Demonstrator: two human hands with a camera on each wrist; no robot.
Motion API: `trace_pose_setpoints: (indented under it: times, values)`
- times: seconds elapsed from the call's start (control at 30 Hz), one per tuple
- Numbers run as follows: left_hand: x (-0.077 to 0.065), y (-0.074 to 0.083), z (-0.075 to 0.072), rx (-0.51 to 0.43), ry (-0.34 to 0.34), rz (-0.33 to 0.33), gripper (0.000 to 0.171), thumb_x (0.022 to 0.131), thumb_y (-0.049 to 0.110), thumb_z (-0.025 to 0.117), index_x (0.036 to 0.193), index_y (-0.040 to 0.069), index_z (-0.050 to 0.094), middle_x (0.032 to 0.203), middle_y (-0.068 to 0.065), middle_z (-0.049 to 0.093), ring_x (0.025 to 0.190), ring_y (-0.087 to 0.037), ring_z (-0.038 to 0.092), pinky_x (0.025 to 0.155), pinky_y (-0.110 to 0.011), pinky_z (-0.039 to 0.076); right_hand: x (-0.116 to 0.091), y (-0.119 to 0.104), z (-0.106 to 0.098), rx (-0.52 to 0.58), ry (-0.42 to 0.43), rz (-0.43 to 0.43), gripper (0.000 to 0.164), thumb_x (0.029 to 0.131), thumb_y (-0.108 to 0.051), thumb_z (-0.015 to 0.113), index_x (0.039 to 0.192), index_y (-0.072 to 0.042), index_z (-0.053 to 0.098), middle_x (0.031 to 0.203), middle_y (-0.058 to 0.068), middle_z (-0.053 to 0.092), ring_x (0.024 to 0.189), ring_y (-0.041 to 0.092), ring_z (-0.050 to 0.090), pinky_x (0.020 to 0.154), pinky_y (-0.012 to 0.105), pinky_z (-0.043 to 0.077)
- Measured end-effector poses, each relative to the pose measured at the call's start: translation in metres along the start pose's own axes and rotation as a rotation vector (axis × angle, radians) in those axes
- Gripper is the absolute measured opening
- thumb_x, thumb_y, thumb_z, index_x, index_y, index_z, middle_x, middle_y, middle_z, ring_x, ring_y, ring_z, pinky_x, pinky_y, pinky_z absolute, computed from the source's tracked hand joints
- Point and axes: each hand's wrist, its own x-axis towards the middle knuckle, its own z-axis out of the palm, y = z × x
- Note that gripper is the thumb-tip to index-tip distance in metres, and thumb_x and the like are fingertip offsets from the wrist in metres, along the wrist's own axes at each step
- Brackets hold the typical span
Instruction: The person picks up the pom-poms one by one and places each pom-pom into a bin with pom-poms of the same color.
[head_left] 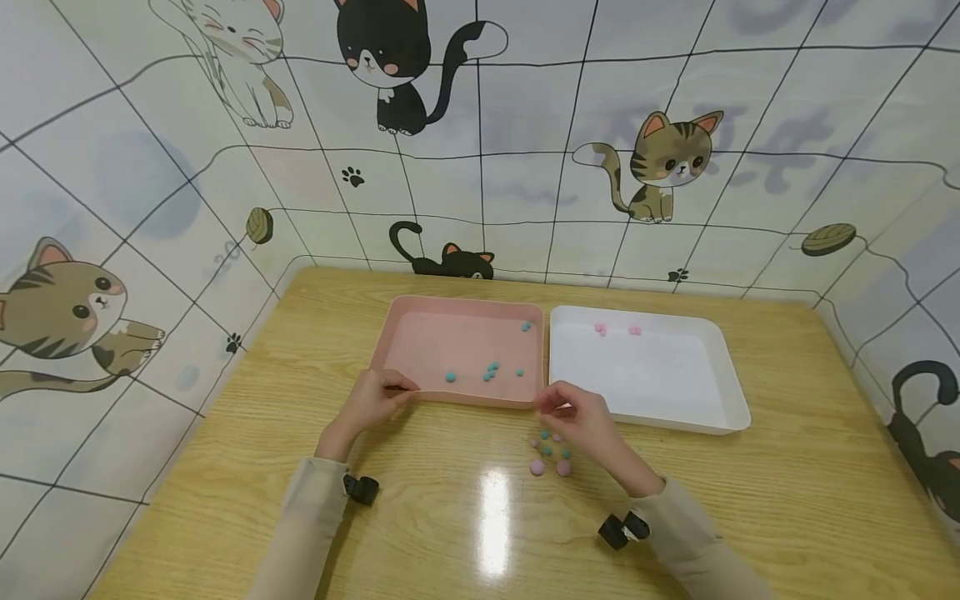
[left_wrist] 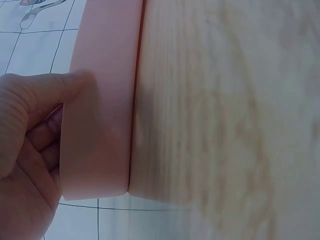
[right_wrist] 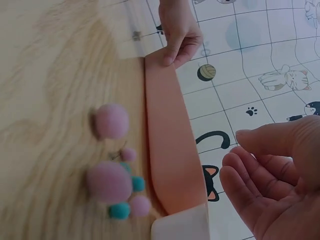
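My left hand (head_left: 375, 397) holds the front left corner of a pink tray (head_left: 457, 312), thumb on its outer wall (left_wrist: 105, 115). Several small teal pom-poms (head_left: 491, 367) lie inside that tray. Over its front right corner hovers my right hand (head_left: 579, 417), thumb and fingers loosely bent with a gap between them in the right wrist view; I see nothing held there. Just below this hand, a loose group on the table has two larger pink pom-poms (right_wrist: 112, 121), with smaller pink and teal pom-poms (right_wrist: 137, 183) beside them.
A white tray (head_left: 645, 379) stands to the right of the pink one, with a few small pink pom-poms (head_left: 635, 331) near its back wall. The wooden table (head_left: 420, 517) meets a wall covering (head_left: 525, 108) printed with cats at the back and sides.
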Motion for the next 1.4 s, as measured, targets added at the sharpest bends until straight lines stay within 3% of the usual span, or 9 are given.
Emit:
trace_pose_setpoints:
  times: [0.07,0.23,0.5,0.9,1.4]
  values:
    - [0.000,0.000,0.000,0.002,0.006,0.014,0.004,0.079,-0.003,0.072,0.079,0.001,0.074,0.077,-0.009,0.069,0.071,-0.020,0.065,0.064,-0.026,0.056,-0.006,0.013,0.000,-0.004,-0.010,0.019,0.017,0.077,0.010,0.068,0.090,0.000,0.064,0.083,0.013,0.066,0.076,0.016,0.063,0.068,0.028,0.056]
    - [0.000,0.001,0.001,0.010,0.014,0.026,0.005,0.079,-0.003,0.072,0.078,0.002,0.074,0.076,-0.008,0.069,0.070,-0.019,0.065,0.064,-0.027,0.056,-0.018,0.021,-0.005,-0.011,-0.035,0.049,0.016,0.078,0.009,0.069,0.090,0.000,0.064,0.082,0.015,0.066,0.074,0.013,0.062,0.066,0.026,0.055]
    - [0.000,-0.002,0.001,0.009,0.010,0.012,0.007,0.078,-0.005,0.072,0.078,0.001,0.073,0.077,-0.007,0.069,0.072,-0.018,0.066,0.065,-0.025,0.056,-0.031,0.025,-0.009,-0.015,-0.074,0.075,0.011,0.082,0.000,0.070,0.090,0.001,0.064,0.082,0.011,0.066,0.073,0.019,0.063,0.064,0.026,0.055]
    - [0.000,0.001,0.001,-0.016,0.010,-0.004,0.008,0.078,-0.007,0.071,0.079,0.000,0.073,0.078,-0.011,0.069,0.072,-0.019,0.066,0.065,-0.026,0.056,-0.042,0.036,-0.010,-0.055,-0.126,0.127,0.018,0.077,0.010,0.068,0.092,0.000,0.064,0.087,0.010,0.066,0.077,0.021,0.062,0.068,0.024,0.054]
    - [0.001,-0.001,0.000,0.003,-0.007,-0.008,0.006,0.080,-0.004,0.070,0.080,0.002,0.074,0.079,-0.011,0.069,0.073,-0.019,0.065,0.067,-0.027,0.056,-0.044,0.044,-0.006,-0.115,-0.189,0.085,0.022,0.075,0.012,0.070,0.093,0.000,0.064,0.087,0.007,0.065,0.078,0.019,0.061,0.067,0.024,0.053]
